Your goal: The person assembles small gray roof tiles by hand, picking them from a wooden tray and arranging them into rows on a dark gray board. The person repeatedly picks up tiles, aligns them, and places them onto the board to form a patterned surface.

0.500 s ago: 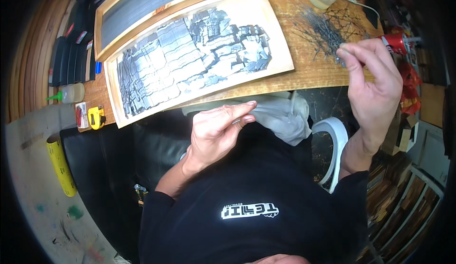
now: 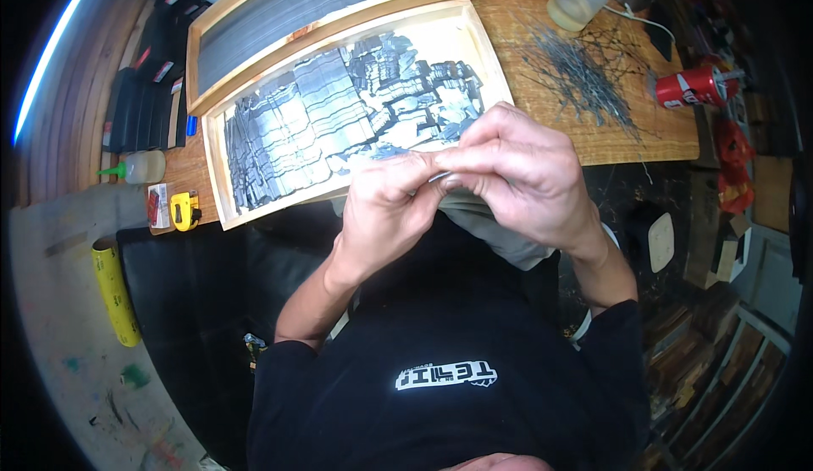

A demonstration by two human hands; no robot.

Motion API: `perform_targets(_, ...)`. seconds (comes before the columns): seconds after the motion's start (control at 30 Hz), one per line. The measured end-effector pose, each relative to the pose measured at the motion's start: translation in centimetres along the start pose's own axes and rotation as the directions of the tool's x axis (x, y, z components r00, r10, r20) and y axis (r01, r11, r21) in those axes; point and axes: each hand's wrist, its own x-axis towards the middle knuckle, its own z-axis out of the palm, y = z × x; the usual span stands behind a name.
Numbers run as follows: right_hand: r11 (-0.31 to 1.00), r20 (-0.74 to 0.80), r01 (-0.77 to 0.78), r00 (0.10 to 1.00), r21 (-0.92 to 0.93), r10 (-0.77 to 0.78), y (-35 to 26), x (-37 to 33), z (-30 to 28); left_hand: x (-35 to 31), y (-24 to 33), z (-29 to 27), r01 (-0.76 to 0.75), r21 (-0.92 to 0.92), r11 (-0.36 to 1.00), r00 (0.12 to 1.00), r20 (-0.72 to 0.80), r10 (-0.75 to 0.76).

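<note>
My left hand (image 2: 391, 202) and my right hand (image 2: 529, 179) meet over my lap, just off the table's front edge, both in a pinch with their fingertips touching. Between them shows the end of a small, thin grey sliver (image 2: 439, 176); the fingers cover the rest of it. What else the right fingertips may grip is hidden. Beyond the hands lies a shallow light-wood tray (image 2: 360, 185) whose white inside is partly covered with grey layered strips and chips (image 2: 330, 102). A heap of thin dark grey slivers (image 2: 584, 69) lies on the table to the right.
A second wood-framed panel (image 2: 313, 5) with a grey ribbed face lies behind the tray. On the wooden table (image 2: 517, 56) are a clear squeeze bottle (image 2: 578, 1), a red can (image 2: 694, 88), a green-tipped bottle (image 2: 144, 167) and a yellow tape measure (image 2: 185, 211). A yellow roll (image 2: 115, 293) stands at left.
My right hand has come from the sliver heap, leftward and nearer, to meet my left hand. The left hand has stayed nearly in place, still pinching.
</note>
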Motion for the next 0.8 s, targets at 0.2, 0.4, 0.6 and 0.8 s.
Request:
perform_targets(0.2, 0.992, 0.041, -0.123, 0.991, -0.018, 0.124, -0.6, -0.5, -0.3, -0.8, 0.6, -0.3, 0.046, 0.116, 0.992, 0.996, 0.067, -0.054)
perform_targets(0.4, 0.886, 0.138, -0.398, 0.917, 0.239, 0.374, 1.3, -6.1, 3.2, -6.8, -0.5, 1.1, 0.353, -0.095, 0.931, 0.935, 0.071, -0.348)
perform_targets(0.6, 0.803, 0.228, -0.516, 0.855, 0.298, 0.465, 2.2, -8.3, 4.6, -10.1, -1.4, 1.9, 0.438, -0.109, 0.893, 0.899, 0.057, -0.434)
perform_targets(0.8, 0.791, 0.246, -0.525, 0.849, 0.313, 0.467, 2.8, -8.7, 4.7, -10.6, -1.5, 2.1, 0.426, -0.116, 0.897, 0.905, 0.064, -0.421)
